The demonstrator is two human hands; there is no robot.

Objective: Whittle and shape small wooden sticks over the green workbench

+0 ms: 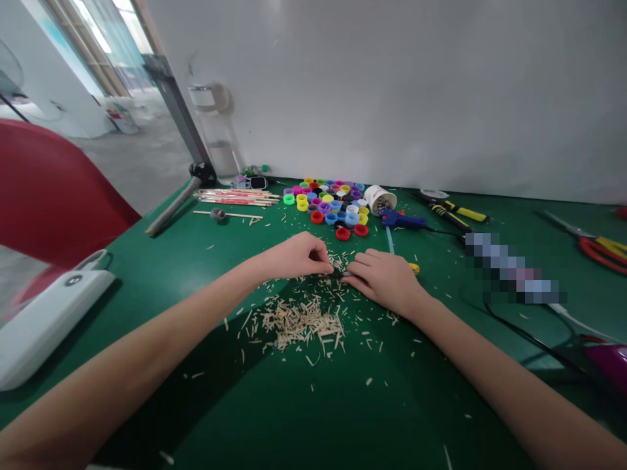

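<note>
My left hand [301, 256] reaches in low over the table, thumb and fingertips pinched together. Whatever small thing it may hold is too small to make out. Facing it, my right hand [385, 277] is curled, its fingertips closed at a small greyish piece [347, 274] whose kind I cannot tell. Only a narrow gap parts the two sets of fingertips. Short pale wood splinters [301, 320] lie heaped just in front of the hands, with more scattered around. Behind the hands sit many coloured bottle caps [326, 205]. A blue glue gun [401, 220] lies beyond my right hand.
A white cup [379, 199] lies tipped beside the caps. Pliers [450, 210] and scissors [588, 241] are at right, with cables. Wrapped chopsticks [238, 197], a mallet [179, 196] and a white device [53, 320] lie at left. A white panel [392, 91] stands behind.
</note>
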